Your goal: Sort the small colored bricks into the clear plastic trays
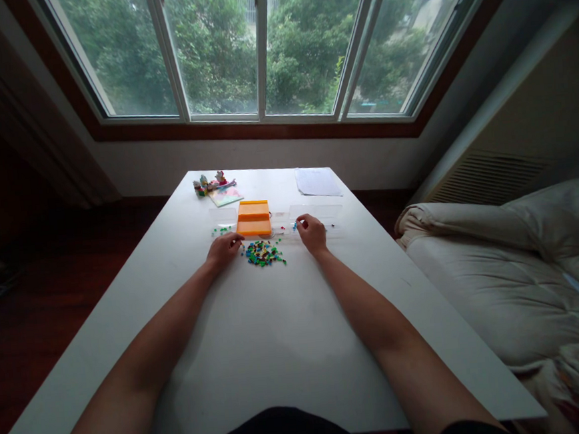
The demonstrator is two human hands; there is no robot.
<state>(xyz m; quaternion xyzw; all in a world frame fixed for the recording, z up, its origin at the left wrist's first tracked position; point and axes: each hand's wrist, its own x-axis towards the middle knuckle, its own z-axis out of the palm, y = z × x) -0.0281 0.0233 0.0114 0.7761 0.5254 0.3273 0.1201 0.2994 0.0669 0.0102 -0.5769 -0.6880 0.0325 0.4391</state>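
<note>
A loose pile of small toy bricks [262, 253], in green, blue, yellow and dark colours, lies on the white table [278, 325]. At the pile's left edge my left hand [223, 248] rests with curled fingers; whatever is in them is too small to make out. My right hand [313, 232] is bent in a pinch over a clear plastic box [329, 212], beside a few blue bits. Its fingertips hide what they may hold. Between the hands, just beyond the pile, sits an orange plastic case [254, 226]. Left of it, a clear tray [223, 215] has several green bricks.
At the table's far left corner stand small brick-built figures [214, 181] by a pastel-coloured sheet [226, 196]. White paper [317, 181] lies at the far right. A beige sofa [499, 274] is to the right of the table, and a window [256, 52] lies beyond it.
</note>
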